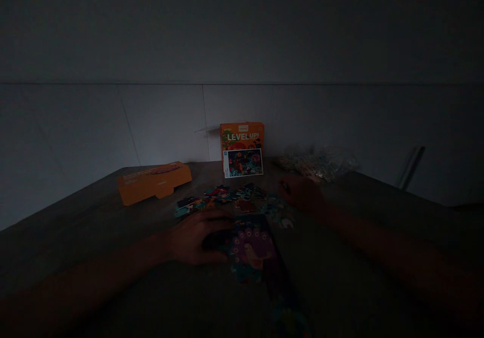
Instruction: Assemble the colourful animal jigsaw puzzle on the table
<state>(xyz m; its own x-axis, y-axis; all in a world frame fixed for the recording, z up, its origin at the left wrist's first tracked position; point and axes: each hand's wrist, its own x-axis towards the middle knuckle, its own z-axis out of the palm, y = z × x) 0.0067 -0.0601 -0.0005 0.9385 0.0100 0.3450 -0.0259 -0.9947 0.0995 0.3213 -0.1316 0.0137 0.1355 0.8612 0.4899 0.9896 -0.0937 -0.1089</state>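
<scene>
A partly joined jigsaw puzzle (252,247) with a purple peacock lies on the table in front of me, with a strip running down toward the near edge. My left hand (196,237) rests at its left side, fingers apart and reaching onto the joined pieces. Beyond it are loose puzzle pieces (246,205), spread in a loose heap. At the right end of that heap my right hand (302,194) hovers or rests with fingers curled together. Whatever those fingers hold is hidden in the dim light.
An orange box (242,133) marked "LEVEL UP!" stands at the back, a picture card (245,163) leaning on its front. An orange box part (155,180) lies at the left. Clear plastic bags (321,162) with contents sit back right. A wall (166,121) borders the table.
</scene>
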